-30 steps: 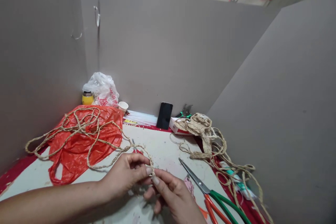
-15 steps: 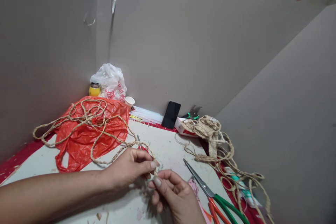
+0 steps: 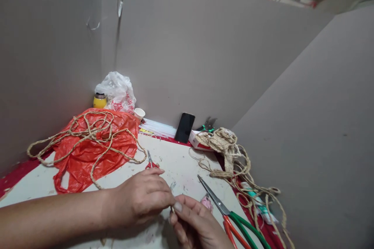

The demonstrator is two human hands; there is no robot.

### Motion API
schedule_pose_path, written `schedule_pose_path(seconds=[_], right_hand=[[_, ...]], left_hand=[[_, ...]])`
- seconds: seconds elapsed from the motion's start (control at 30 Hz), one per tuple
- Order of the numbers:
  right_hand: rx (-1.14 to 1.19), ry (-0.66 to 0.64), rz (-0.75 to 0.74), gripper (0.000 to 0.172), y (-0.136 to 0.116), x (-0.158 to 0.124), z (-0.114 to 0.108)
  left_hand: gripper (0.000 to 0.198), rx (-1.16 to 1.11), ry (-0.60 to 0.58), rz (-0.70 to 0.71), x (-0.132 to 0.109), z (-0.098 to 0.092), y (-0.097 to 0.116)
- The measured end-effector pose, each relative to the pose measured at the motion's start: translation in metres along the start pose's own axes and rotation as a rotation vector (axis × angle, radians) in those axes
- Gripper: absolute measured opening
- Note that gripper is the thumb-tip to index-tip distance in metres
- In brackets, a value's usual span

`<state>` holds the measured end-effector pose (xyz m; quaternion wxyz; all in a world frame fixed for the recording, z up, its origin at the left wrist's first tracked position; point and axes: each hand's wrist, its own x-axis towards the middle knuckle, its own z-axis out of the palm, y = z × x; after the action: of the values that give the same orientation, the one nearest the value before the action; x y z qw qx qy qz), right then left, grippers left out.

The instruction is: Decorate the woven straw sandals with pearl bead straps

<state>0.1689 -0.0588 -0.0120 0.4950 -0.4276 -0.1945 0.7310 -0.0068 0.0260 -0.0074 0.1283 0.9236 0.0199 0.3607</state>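
Observation:
My left hand [image 3: 149, 198] is closed, its back turned up and its fingertips meeting those of my right hand. A small bit of braided cord shows in the pinch of my right hand [image 3: 193, 218]; what my left fingers hold is hidden behind them. The braided cord [image 3: 109, 146] lies in loops over a red plastic bag [image 3: 78, 163] and passes under my left forearm. Small red scissors [image 3: 151, 163] lie just beyond my left hand. Large scissors with green and orange handles [image 3: 224, 208] rest to the right of my right hand.
Bundled flat braid [image 3: 224, 140] trails down the right edge. A phone [image 3: 184, 127] leans near the back wall, with green pliers [image 3: 208, 125] beside it. At the back left are a white cup [image 3: 139, 113], a yellow jar [image 3: 99, 101] and a white plastic bag [image 3: 117, 91].
My left hand has turned over, back up, covering the cord between my hands. The cord beside it has shifted left and down, uncovering the small red scissors. The whole view has shifted slightly.

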Motion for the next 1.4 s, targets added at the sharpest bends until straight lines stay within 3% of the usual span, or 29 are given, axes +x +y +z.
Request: schedule_pose_path(seconds=[0.13,0.3,0.4,0.5,0.67,0.8,0.97,1.17,1.4], right_hand=[[-0.051,-0.005,-0.062,0.036,-0.005,-0.003,0.003],[-0.25,0.04,-0.253,0.04,-0.009,-0.011,0.005],[-0.327,0.197,-0.367,0.04,-0.008,-0.016,0.006],[-0.389,0.277,-0.414,0.042,-0.007,-0.019,0.01],[-0.469,0.318,-0.463,0.039,-0.004,-0.018,0.014],[-0.492,0.307,-0.468,0.037,-0.001,-0.017,0.011],[-0.448,0.275,-0.419,0.048,0.0,-0.017,0.009],[-0.462,0.28,-0.427,0.042,0.003,-0.016,0.007],[-0.501,0.26,-0.478,0.034,0.002,-0.017,0.0]], left_hand=[[0.02,-0.219,0.089,-0.131,0.003,0.002,0.007],[0.01,-0.725,0.142,-0.82,0.009,0.003,0.017],[0.02,-1.077,0.152,-1.052,0.012,0.005,0.018],[0.026,-1.22,0.162,-1.099,0.014,0.007,0.019],[0.028,-1.245,0.138,-1.125,0.013,0.01,0.02],[0.026,-1.26,0.129,-1.135,0.013,0.011,0.019],[0.025,-1.307,0.141,-1.133,0.015,0.01,0.02],[0.027,-1.46,0.169,-1.113,0.015,0.011,0.022],[0.024,-1.466,0.128,-1.146,0.016,0.01,0.023]])
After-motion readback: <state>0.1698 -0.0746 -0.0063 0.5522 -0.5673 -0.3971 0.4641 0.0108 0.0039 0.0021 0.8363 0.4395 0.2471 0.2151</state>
